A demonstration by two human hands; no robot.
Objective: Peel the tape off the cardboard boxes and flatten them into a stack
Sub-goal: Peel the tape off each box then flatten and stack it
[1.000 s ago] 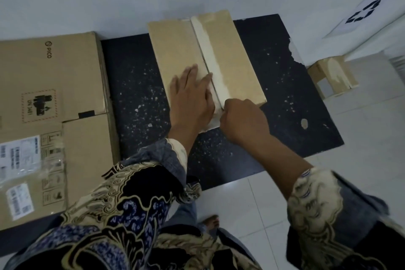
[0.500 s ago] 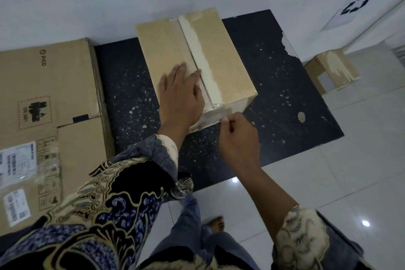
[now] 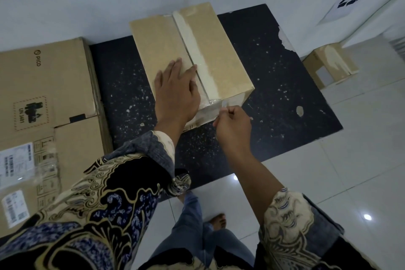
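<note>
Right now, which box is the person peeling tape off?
Find the black mat by the white wall. The taped box stands on it, the left hand flat on top. Unlike the flattened cardboard beside it, it is still box-shaped.

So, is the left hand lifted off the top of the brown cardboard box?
No, the left hand rests flat on the brown cardboard box, beside its clear tape strip.

My left hand (image 3: 177, 94) lies flat, palm down, fingers straight toward 12 o'clock. At its 4 o'clock my right hand (image 3: 233, 126) is curled, thumb and forefinger pinched together, forearm running toward 5 o'clock.
</note>
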